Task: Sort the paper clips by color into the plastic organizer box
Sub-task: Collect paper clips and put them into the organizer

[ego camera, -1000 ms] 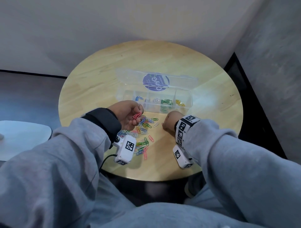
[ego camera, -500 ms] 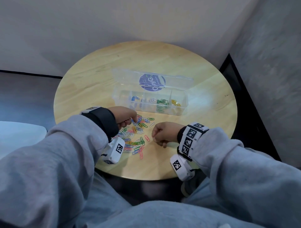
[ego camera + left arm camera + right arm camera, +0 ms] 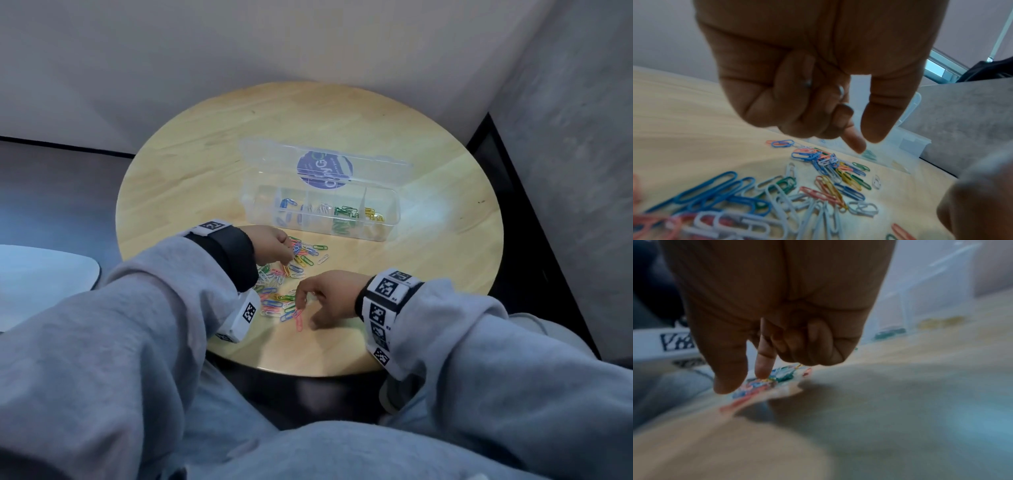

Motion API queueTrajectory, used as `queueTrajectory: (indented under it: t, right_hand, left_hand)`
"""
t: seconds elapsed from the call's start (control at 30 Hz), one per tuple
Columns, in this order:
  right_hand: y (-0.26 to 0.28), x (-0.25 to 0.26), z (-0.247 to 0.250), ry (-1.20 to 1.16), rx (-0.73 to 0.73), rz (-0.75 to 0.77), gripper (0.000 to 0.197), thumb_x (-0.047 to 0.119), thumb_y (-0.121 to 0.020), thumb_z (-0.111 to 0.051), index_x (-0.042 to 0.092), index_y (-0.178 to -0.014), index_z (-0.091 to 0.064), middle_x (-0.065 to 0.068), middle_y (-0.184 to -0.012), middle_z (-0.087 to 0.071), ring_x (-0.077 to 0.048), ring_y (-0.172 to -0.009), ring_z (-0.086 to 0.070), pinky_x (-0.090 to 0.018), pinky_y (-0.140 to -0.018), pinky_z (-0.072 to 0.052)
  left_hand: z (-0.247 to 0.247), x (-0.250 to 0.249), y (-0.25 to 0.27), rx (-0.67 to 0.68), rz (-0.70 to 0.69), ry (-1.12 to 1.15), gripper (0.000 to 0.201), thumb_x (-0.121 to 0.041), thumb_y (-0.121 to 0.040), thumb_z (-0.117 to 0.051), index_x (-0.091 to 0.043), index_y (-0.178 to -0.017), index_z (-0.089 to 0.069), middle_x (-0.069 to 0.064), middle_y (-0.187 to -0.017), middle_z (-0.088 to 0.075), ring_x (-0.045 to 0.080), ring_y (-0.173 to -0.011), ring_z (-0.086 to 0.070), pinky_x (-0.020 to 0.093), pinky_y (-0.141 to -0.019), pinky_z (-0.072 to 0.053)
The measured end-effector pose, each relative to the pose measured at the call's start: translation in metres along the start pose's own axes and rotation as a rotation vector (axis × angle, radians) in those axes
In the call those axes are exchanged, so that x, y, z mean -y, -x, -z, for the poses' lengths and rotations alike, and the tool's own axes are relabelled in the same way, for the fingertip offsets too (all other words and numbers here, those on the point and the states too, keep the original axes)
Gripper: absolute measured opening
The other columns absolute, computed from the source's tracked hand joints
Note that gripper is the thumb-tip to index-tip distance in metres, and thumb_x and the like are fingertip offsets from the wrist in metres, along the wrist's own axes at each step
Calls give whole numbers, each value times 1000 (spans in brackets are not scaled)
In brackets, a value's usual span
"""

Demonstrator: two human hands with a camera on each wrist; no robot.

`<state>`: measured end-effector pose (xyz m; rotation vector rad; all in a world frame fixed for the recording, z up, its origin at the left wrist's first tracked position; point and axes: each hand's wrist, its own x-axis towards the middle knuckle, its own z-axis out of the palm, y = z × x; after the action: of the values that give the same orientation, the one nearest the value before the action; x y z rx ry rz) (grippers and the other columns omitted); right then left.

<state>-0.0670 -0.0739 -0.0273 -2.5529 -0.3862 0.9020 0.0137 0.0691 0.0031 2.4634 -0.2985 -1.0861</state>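
Mostly unreadable: purple round sticker (image 3: 324, 170) on the organizer box (image 3: 380, 229) lid, large pale letters, can't make them out. Black-and-white square marker tags on both wrist bands (image 3: 388, 298). Box open on the round wooden table (image 3: 191, 178), beyond the hands; blue, white, green, yellow clips in separate compartments. Loose paper clips (image 3: 291, 274) heaped near the table's front edge. Left hand (image 3: 272, 247) at the heap's far side, palm down, fingers curled in, forefinger and thumb a narrow gap apart; something small and silvery under the curled fingers, can't tell what. Right hand (image 3: 327, 294) at the heap's near right, forefinger and thumb pointing down onto clips, other fingers curled; can't tell if it holds one.
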Motion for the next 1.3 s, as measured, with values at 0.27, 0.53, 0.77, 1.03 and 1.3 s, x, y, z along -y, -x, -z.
queueTrajectory:
  t: [0.27,0.53,0.77,1.03,1.3]
  right_hand:
    - [-7,8,-18,144,-48,58,23,31,-78,-71,20,-97,-62,1,-96,-61,-23,-91,-58,-30,-75,-46]
    - [-6,5,-17,219,-36,117,22,30,-80,-69,18,-97,-62,-1,-102,-61,-22,-92,-57,-31,-76,-47]
    - [-4,0,-18,273,-19,68,11,26,-81,-63,20,-90,-64,3,-96,-61,-20,-83,-56,-27,-67,-43]
    - [14,-24,1,127,-73,-92,5,23,-80,-57,19,-81,-60,2,-84,-60,-19,-78,-55,-30,-70,-47]
    - [31,-54,23,-831,-159,-314,27,-2,-87,-40,11,-63,-44,-8,-65,-50,-12,-46,-41,-20,-41,-31]
  left_hand:
    - [6,3,2,4,-14,5,4,-12,-90,-52,-15,-91,-55,1,-63,-38,14,-50,-26,13,-36,-25]
    - [5,9,-1,-54,29,35,7,-17,-88,-56,-16,-95,-58,-1,-63,-43,15,-52,-31,20,-47,-27]
    - [1,5,-2,-70,-4,-12,5,-16,-88,-57,-16,-92,-59,-2,-58,-41,13,-50,-32,20,-46,-26]
    - [-25,-17,-8,-61,-155,-313,21,-14,-80,-64,-25,-97,-64,-14,-69,-44,13,-72,-46,20,-54,-32]
    - [-41,-37,-19,68,-202,-660,14,-22,-79,-67,-29,-88,-58,-3,-92,-56,19,-83,-50,25,-66,-38]
